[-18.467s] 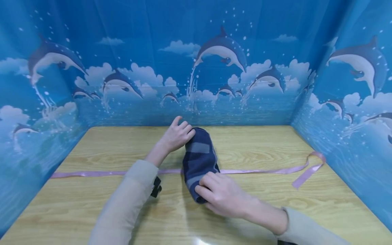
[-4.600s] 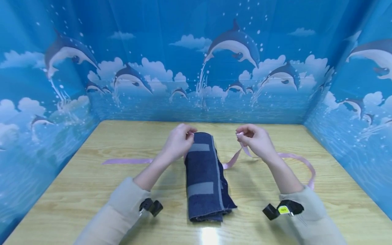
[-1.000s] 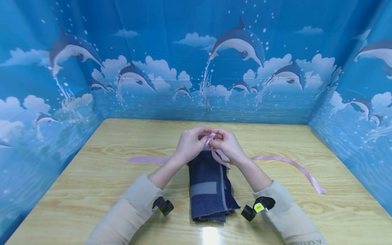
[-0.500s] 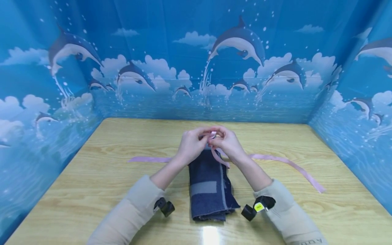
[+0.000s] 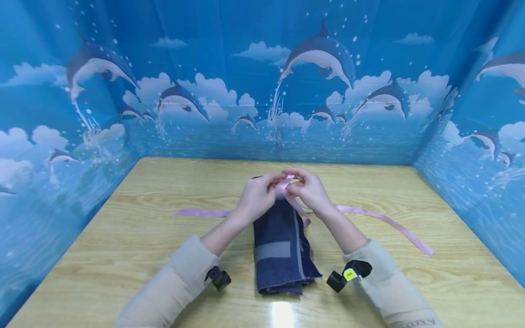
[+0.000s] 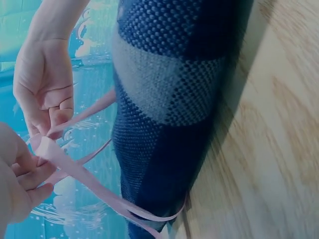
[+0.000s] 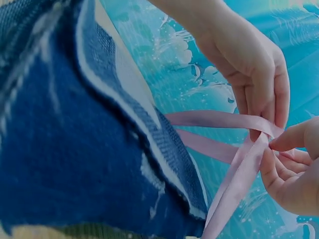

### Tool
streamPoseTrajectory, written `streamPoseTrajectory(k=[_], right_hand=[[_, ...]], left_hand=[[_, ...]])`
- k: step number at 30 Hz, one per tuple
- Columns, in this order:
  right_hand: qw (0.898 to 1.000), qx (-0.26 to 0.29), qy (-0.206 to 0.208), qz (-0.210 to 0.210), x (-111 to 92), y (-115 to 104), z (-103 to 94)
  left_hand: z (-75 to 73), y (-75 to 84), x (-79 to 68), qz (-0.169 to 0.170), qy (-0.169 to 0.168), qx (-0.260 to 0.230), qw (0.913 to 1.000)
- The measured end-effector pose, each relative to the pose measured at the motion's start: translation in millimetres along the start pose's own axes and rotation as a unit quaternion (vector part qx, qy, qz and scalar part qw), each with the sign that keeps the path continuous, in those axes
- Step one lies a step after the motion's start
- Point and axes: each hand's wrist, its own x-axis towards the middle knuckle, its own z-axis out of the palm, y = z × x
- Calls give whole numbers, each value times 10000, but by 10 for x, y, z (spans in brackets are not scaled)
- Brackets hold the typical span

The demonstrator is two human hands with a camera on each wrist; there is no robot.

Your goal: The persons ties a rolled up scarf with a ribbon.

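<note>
A rolled dark blue cloth with paler blocks (image 5: 275, 228) lies in the middle of the table, its near end frayed. A pink ribbon (image 5: 385, 217) crosses by its far part, and strands rise from the roll. Above the far end, my left hand (image 5: 255, 197) pinches the ribbon between thumb and fingers. Just beside it, my right hand (image 5: 311, 193) pinches the same ribbon. In the right wrist view, ribbon strands (image 7: 214, 119) cross at the fingertips. The left wrist view shows a ribbon loop (image 6: 94, 186) hanging past the roll. Whether a knot has formed is hidden by fingers.
The wood-grain table (image 5: 135, 255) is enclosed at the back and sides by a blue dolphin curtain (image 5: 205, 54). A ribbon length (image 5: 201, 212) lies flat left of the roll. Small black cameras (image 5: 218, 278) sit at both wrists.
Earlier the ribbon lay under the roll; then my hands, apart, lifted it. Over the last second both hands stay together, with the ribbon shifting between the fingertips and its right end drawn slightly inward.
</note>
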Motion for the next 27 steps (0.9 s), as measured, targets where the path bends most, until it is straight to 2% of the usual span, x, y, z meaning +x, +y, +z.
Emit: streamPoseTrajectory(k=[4,9,13,16,21,24,27], right_hand=[[9994,-329,73,-83,14,16,-26],[9935,-975,442,-379,24,25,-30],[9880,-1342,562,-508,16,28,-54],[9819,-1663,636,-650,13,35,-85],[9595,-2489,874,-989,0,50,-139],[9487,-2758,928,-1240,-6,63,-170],[9432,-2845,900,-1462,-11,76,-195]], left_hand=[[-28,13,-10,408,-141,520,9977],[-33,15,-15,989,15,1042,9896],[-56,-5,-39,1169,105,1185,9860],[-76,-26,-57,1316,170,1475,9801],[-108,-55,-70,1466,224,2043,9676],[-125,-69,-79,1422,194,2194,9650],[-141,-87,-99,1336,165,2285,9642]])
